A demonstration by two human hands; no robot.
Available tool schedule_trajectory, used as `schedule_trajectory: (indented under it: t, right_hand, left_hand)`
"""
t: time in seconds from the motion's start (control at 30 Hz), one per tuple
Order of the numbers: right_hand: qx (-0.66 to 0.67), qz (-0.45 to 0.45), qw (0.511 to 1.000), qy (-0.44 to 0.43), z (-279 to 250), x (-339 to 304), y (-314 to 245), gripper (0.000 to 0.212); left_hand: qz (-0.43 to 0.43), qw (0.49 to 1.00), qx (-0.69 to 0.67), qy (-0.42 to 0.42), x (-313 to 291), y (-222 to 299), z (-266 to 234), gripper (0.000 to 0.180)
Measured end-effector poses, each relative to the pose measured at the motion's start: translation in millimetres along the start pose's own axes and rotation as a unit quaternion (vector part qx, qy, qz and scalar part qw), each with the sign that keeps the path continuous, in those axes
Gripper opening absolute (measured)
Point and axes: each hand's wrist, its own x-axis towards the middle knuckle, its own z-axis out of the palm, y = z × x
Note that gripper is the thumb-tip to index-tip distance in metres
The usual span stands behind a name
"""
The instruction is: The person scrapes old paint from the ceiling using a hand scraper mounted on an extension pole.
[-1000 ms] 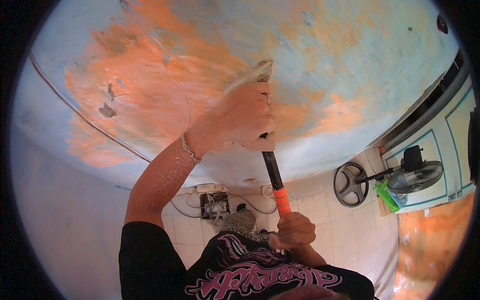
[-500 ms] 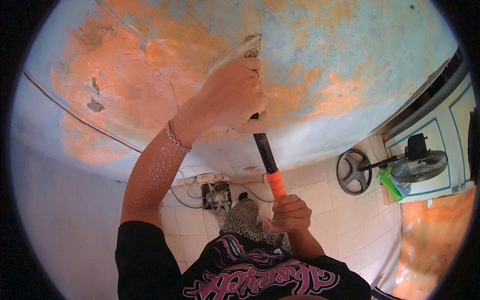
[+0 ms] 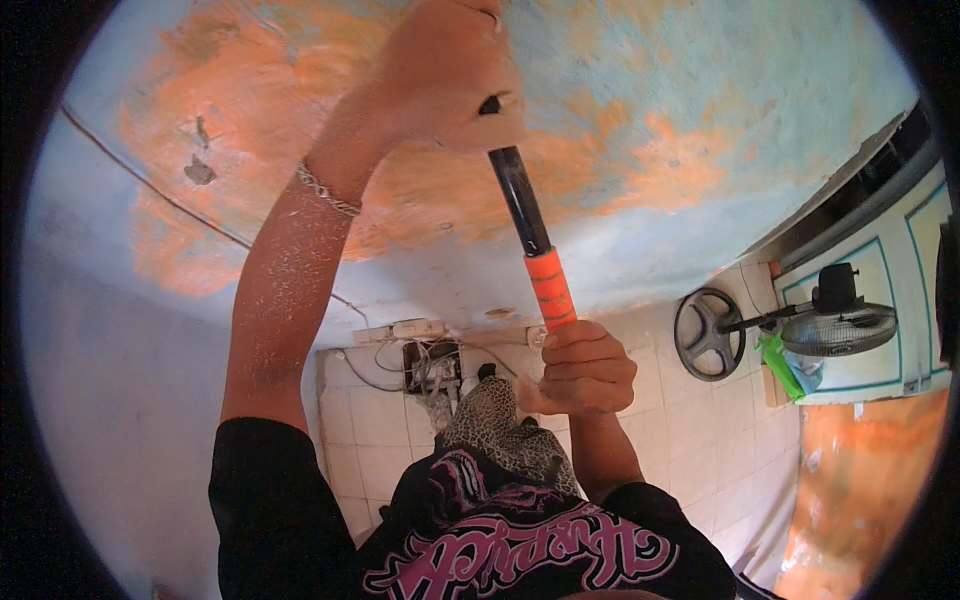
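My left hand (image 3: 450,75) is wrapped round the upper end of a black shaft, close against a wall (image 3: 660,120) of patchy blue and orange paint. The shaft belongs to a long-handled scraper (image 3: 520,200) with an orange grip (image 3: 550,285); its head is hidden behind my left hand and past the top edge. Lower down, my right hand (image 3: 587,368) is closed round the bottom of the orange grip. The scraper slants from upper left to lower right. Pale dust speckles my left forearm, and a chain bracelet circles the wrist.
A black fan (image 3: 838,325) with a round base (image 3: 708,335) lies to the right, beside a green bag (image 3: 783,368) and a pale door panel. Below the wall, cables (image 3: 385,365) run over a power strip (image 3: 405,330) and a dark box. Pale tiles (image 3: 680,450) cover the floor.
Both hands and the scraper have moved up the wall and farther from my body. The scraper's pale head, partly visible before, is now out of sight. Both hands keep their hold.
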Motion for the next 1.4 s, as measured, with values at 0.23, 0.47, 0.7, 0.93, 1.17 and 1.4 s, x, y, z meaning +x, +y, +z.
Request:
schedule_trajectory:
  t: [0.23, 0.47, 0.7, 0.93, 1.17, 1.4]
  right_hand:
    - [-0.045, 0.054, 0.997, -0.044, -10, -58, -2, 0.027]
    - [-0.065, 0.1, 0.987, -0.104, -13, -75, -4, 0.032]
    - [0.021, 0.007, 0.999, -0.048, 2, -11, 21, 0.027]
    - [0.017, -0.001, 0.995, -0.094, 8, 11, 20, 0.025]
    - [-0.083, 0.154, 0.965, -0.197, -4, -44, -25, 0.033]
    - [0.033, 0.083, 0.982, -0.168, 7, -40, -18, 0.036]
  left_hand:
    - [-0.028, 0.988, -0.149, -0.013, -27, 54, 39, 0.023]
    - [0.004, 0.988, -0.146, 0.045, -32, 50, 48, 0.032]
    - [-0.01, 0.995, -0.08, 0.058, -1, 7, 0, 0.025]
    - [-0.002, 0.997, -0.045, 0.059, -11, -20, -14, 0.026]
    - [-0.027, 0.982, -0.189, 0.009, -47, 46, 28, 0.021]
    - [-0.009, 0.974, -0.225, 0.036, -43, 44, 31, 0.024]
